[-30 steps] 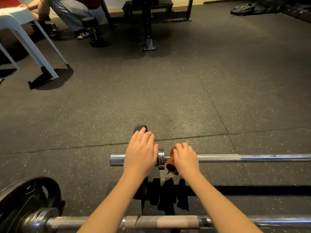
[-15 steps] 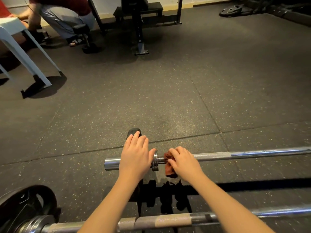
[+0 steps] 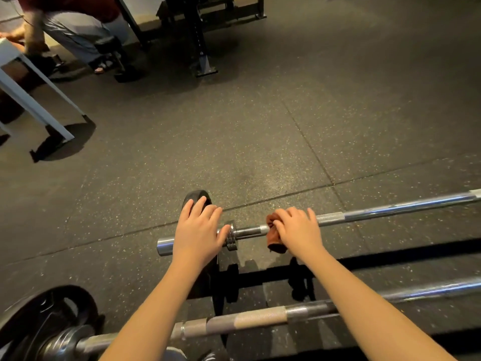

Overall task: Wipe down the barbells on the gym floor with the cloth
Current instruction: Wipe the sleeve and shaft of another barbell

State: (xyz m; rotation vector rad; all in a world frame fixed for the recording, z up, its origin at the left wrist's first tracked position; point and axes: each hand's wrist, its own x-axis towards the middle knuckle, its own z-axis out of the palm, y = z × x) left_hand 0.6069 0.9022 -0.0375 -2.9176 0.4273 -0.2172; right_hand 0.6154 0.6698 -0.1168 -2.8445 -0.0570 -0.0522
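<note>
left hand flat on barbell sleeve | right hand gripping cloth, slid right off collar

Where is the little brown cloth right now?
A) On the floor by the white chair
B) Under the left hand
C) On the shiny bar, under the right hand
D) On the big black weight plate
C: the right hand holds the cloth against the barbell, while the left hand rests on the bar's end with no cloth under it.
</note>
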